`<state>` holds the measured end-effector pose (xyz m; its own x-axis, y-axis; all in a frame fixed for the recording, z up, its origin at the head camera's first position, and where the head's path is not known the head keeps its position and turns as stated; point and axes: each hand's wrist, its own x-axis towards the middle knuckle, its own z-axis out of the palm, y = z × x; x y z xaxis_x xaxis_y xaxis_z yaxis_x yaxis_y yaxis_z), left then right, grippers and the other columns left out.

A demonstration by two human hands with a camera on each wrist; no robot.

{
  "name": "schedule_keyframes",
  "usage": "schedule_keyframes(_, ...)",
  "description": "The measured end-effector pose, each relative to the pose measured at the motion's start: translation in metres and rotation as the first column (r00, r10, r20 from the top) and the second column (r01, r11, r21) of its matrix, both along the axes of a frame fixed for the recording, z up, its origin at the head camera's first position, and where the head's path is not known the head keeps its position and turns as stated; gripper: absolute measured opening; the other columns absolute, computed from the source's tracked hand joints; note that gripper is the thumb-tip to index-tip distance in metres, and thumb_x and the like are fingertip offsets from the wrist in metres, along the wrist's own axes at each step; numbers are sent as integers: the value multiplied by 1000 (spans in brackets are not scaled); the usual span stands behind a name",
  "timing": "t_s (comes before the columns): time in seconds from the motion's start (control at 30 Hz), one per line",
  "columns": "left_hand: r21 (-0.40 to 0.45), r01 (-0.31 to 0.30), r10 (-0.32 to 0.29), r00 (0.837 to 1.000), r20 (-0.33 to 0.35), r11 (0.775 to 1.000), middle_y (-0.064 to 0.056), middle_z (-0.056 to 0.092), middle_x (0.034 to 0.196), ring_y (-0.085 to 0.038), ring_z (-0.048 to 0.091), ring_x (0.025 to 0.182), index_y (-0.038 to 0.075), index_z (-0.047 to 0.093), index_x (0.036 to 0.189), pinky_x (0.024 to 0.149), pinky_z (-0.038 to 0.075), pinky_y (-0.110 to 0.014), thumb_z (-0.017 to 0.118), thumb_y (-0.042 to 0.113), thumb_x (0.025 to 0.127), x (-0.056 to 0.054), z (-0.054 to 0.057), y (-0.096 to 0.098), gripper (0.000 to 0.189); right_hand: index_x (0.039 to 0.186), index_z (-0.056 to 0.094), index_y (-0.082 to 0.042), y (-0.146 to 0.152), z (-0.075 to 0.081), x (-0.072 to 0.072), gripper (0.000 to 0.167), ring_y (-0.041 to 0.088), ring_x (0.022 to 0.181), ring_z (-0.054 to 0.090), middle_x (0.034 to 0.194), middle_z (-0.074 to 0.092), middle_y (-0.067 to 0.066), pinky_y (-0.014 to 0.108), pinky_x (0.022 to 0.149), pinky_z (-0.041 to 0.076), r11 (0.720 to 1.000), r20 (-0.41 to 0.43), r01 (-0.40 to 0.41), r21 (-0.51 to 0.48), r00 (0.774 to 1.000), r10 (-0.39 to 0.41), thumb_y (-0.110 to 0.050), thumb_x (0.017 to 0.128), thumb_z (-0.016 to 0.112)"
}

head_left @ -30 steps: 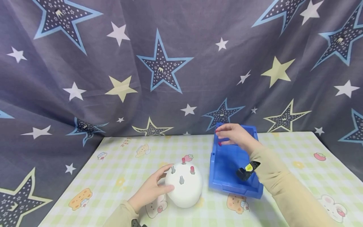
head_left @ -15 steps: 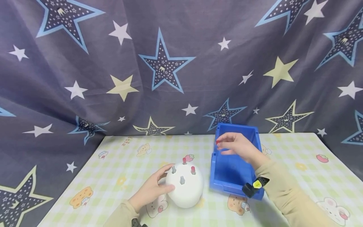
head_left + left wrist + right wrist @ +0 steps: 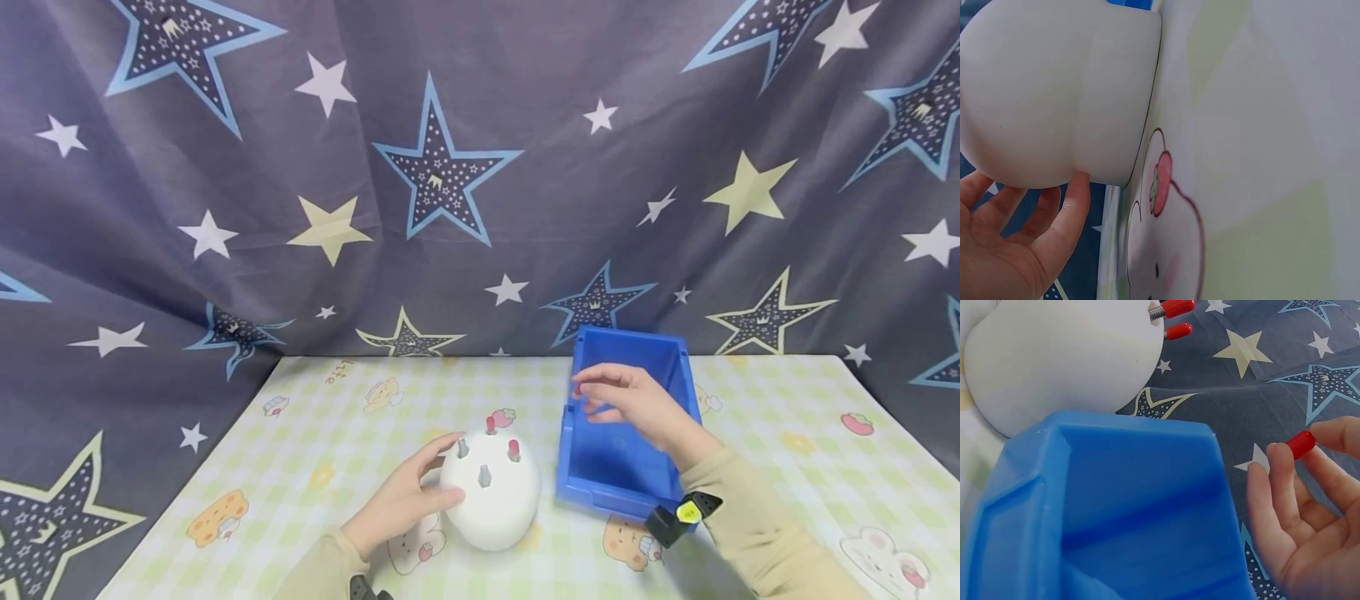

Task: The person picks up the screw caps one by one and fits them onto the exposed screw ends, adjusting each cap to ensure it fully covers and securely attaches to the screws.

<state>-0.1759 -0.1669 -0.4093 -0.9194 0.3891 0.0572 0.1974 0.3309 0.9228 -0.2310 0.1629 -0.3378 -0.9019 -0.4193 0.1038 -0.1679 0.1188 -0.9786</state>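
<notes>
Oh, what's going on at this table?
A person has their left hand against the side of a round white object with posts sticking out of its top. Two posts wear red caps; the two grey posts have none. The right hand pinches another small red cap between thumb and fingers. Seen from the head camera, that hand is in front of the blue bin, and its cap is on no post.

Beside the left hand [image 3: 408,500] stands one white dome [image 3: 491,512] with four posts [image 3: 484,477], two bare and two wearing red tips [image 3: 513,447]; in the right hand [image 3: 637,404], one loose red cap [image 3: 1302,444]; near it, one blue bin [image 3: 618,460].
</notes>
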Motion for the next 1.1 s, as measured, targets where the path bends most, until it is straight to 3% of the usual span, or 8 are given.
schedule_keyframes(0.2, 3, 5, -5, 1000, 2, 1000, -14, 37, 148, -41, 39, 130, 13, 39, 143, 99, 49, -45, 71, 21, 84, -1, 1, 1, 68, 121, 51, 14, -1, 2, 7, 43, 17, 84, 63, 96, 66, 0, 27, 77, 58, 999, 50, 41, 14, 998, -42, -19, 94, 56)
schedule_keyframes(0.43, 8, 7, -7, 1000, 9, 1000, -14, 37, 148, -42, 39, 130, 12, 38, 144, 100, 48, -46, 71, 21, 83, -1, 1, 1, 70, 113, 59, 6, -4, 1, 9, 33, 17, 82, 63, 94, 65, 1, 29, 76, 58, 999, 56, 44, -10, 997, -44, -21, 95, 57)
schedule_keyframes(0.73, 5, -8, 7, 1000, 22, 1000, -14, 36, 148, -41, 38, 131, 13, 39, 143, 100, 48, -45, 72, 20, 83, 0, 0, 1, 69, 115, 52, 17, -6, -4, 7, 42, 15, 79, 66, 86, 66, 2, 29, 76, 59, 999, 46, 35, -18, 998, -34, -19, 95, 57)
schedule_keyframes(1.1, 20, 5, -5, 1000, 13, 1000, -16, 35, 148, -41, 39, 130, 11, 38, 144, 97, 50, -41, 71, 19, 84, 0, 1, 2, 69, 113, 58, 11, -10, 4, 10, 37, 12, 78, 63, 91, 65, 9, 29, 77, 59, 1000, 14, 15, 23, 1000, -16, -21, 94, 59)
